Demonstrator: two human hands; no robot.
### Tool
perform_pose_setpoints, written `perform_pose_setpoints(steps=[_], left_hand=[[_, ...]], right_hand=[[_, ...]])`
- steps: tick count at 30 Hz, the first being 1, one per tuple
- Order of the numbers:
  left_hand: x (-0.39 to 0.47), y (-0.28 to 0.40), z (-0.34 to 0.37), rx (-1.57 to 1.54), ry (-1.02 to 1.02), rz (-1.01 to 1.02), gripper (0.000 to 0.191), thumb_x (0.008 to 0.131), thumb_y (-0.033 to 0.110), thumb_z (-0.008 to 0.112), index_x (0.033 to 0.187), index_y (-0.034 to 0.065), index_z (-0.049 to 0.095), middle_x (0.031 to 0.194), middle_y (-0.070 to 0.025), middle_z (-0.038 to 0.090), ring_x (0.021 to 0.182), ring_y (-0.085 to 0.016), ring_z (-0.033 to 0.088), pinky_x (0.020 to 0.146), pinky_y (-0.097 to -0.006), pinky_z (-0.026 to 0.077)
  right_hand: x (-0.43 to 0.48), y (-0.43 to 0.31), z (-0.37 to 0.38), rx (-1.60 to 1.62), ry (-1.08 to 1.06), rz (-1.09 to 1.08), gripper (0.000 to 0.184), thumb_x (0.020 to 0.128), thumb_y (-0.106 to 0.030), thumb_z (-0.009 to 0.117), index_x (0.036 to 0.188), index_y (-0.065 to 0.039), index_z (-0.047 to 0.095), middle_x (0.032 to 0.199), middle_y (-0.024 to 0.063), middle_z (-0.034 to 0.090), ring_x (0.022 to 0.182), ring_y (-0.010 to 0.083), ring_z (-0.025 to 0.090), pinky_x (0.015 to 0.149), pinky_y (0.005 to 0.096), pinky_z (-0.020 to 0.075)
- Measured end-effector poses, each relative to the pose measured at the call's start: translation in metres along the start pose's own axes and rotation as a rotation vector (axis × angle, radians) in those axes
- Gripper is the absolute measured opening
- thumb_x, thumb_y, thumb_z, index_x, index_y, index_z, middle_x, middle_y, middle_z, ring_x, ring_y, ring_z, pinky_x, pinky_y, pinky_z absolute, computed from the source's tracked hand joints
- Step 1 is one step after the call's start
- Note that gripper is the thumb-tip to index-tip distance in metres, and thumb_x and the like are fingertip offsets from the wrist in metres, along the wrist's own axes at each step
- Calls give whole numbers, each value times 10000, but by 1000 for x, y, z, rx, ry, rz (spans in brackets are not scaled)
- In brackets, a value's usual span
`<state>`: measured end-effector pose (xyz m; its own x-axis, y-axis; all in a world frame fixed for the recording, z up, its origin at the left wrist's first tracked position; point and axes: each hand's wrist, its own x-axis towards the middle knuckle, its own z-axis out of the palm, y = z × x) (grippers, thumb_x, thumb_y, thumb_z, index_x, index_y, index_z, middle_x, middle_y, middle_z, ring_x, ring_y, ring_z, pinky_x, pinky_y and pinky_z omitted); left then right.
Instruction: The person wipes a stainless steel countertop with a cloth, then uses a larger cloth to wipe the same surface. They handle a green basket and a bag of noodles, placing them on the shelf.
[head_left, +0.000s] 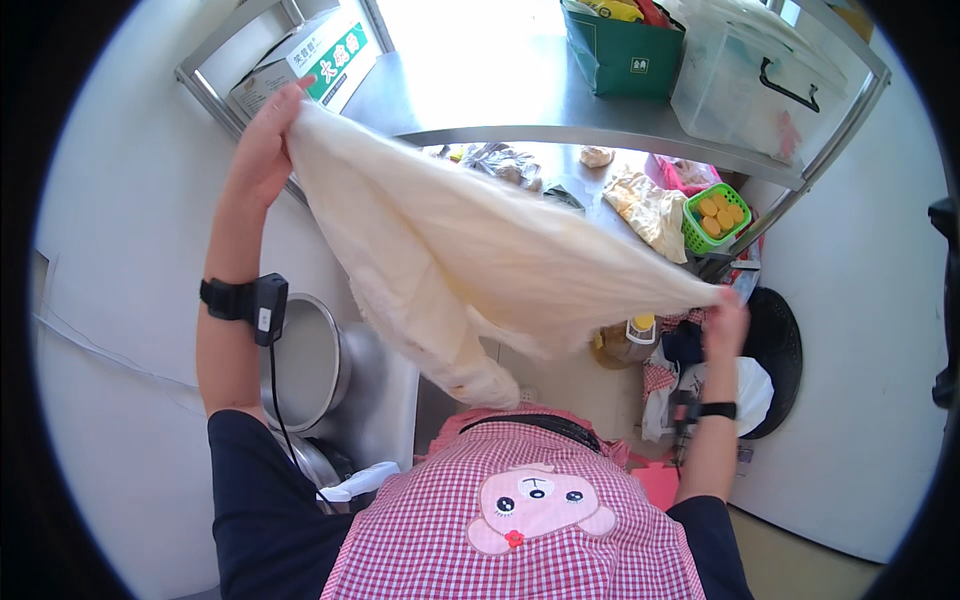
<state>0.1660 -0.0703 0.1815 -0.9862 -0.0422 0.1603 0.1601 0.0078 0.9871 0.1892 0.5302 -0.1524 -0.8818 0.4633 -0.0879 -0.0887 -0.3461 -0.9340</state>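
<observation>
A large cream-coloured cloth (480, 240) is stretched in the air across the view, its lower folds hanging in front of the checked apron. At the upper left my left hand (271, 139) grips one corner of it, raised beside a cardboard box. Lower on the right, my right hand (726, 322) is closed on another corner and looks blurred. The cloth hides part of the floor and of the worktop behind it.
A steel shelf (525, 135) crosses the top, bearing a cardboard box (315, 64), a green bag (622, 56) and a clear plastic bin (750, 90). Beneath are a crumpled cloth (646, 210) and a green basket (697, 238). Large metal bowl (304, 364) at left; oil bottle (621, 345) on the floor.
</observation>
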Motion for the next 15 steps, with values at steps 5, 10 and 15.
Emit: perform_pose_setpoints(steps=[5,10,15], left_hand=[[12,-82,11,241,-116,-153,508,925,230,689,1375,100,491,958,-21,643,849,-96,606,719,-252,507],[56,-108,37,93,-215,-359,435,891,225,726,1283,95,588,1022,-29,642,850,-114,612,729,-257,511],[91,-98,76,212,-430,-346,410,929,217,675,1289,42,585,1111,-86,638,1011,-158,620,855,-274,552]], right_hand=[[52,-142,-72,-504,131,-461,100,956,-147,608,960,-58,563,855,6,564,756,96,505,668,253,412],[86,-251,-73,-664,344,-513,171,952,-164,603,1085,-59,621,782,-43,549,668,74,462,589,251,372],[109,-326,-105,-530,51,-253,363,968,-170,565,1312,-55,567,962,23,616,849,113,557,748,260,456]])
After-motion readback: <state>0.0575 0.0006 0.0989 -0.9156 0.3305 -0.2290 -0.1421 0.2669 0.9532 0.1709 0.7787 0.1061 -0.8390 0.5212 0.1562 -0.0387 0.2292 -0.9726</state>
